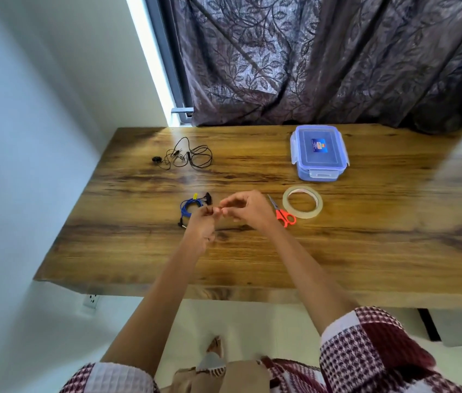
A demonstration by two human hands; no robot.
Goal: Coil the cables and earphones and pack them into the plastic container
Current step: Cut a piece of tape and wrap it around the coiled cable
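Sleeves: checked red-and-white cloth is being worn on both arms, nearest of all.
Left fingers: being curled tightly; a small dark piece is being pinched at their tips.
Left hand: being held just above the table, near its middle.
Right hand: being held just right of the left; its fingertips are being drawn together at the same spot, but whether anything is being gripped cannot be told.
Blue cable: coiled, being supported by the table just left of the hands.
Black earphones: being supported loose, far left.
Plastic container: being shown lidded, far right.
Scissors, tape roll: being supported just right of the hands.
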